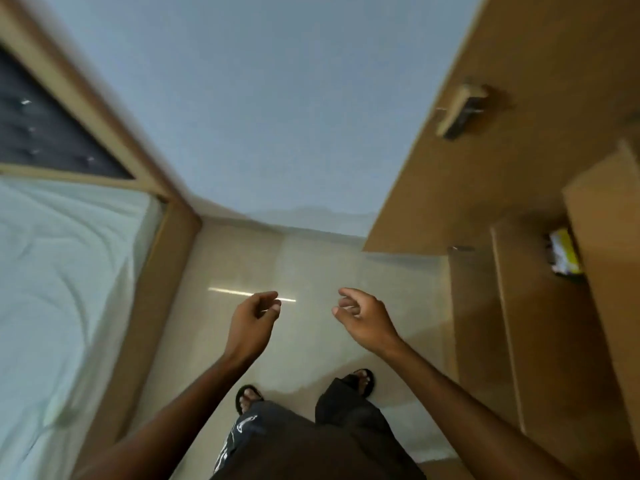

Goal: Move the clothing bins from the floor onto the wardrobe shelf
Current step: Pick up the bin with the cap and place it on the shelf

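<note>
Evidently idle, the person's left hand and right hand hung loosely curled, holding nothing, above the glossy cream tiled floor — no clothing bin showed on it or in the brown wooden wardrobe alongside, so progress was unclear.

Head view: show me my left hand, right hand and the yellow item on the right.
left hand (254,315): head view, hand's middle.
right hand (367,318): head view, hand's middle.
yellow item (564,249): head view, its yellow face.

bed left, wardrobe right, floor between
</note>
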### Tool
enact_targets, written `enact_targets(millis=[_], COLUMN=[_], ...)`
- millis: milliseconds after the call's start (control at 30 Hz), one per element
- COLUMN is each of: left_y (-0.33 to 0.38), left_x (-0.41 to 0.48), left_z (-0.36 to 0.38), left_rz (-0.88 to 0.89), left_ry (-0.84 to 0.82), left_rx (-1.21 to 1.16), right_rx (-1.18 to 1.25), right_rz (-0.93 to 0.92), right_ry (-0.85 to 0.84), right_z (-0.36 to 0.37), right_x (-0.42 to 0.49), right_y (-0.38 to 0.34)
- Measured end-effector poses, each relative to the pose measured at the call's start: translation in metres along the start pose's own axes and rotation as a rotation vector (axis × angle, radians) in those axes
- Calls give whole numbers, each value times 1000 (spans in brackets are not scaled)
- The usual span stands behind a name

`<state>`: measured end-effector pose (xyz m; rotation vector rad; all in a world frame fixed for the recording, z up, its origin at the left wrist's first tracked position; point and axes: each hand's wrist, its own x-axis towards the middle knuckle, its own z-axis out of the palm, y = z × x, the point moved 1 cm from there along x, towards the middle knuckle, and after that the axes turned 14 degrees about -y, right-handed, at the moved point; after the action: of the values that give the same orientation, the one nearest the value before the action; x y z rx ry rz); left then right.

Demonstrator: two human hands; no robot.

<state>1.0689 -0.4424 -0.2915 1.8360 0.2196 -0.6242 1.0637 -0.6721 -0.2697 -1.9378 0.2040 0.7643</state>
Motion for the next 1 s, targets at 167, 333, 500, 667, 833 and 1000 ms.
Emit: enact_targets(millis=[167, 333, 500, 667, 833, 1000], left_y=[-62, -122, -187, -244, -301, -385], left_x=[-55, -120, -193, -251, -272, -263], left_z=[-88, -162, -206, -220, -226, -219], left_rz=[-71, -161, -256, -400, -564, -730], left_ry=[175, 378, 640, 854, 959, 994], left_rx=[-150, -279, -369, -617, -736, -847], right_rx=[-141, -274, -434, -587, -696, -839], right_rz=[-77, -167, -258, -274, -243, -184], right_ry=[-176, -369, -601, -827, -1016, -1149], right_z=[89, 196, 309, 410, 505, 596], right_x=[35, 55, 64, 69, 89, 124], right_y=[-67, -126, -165, -177, -157, -103])
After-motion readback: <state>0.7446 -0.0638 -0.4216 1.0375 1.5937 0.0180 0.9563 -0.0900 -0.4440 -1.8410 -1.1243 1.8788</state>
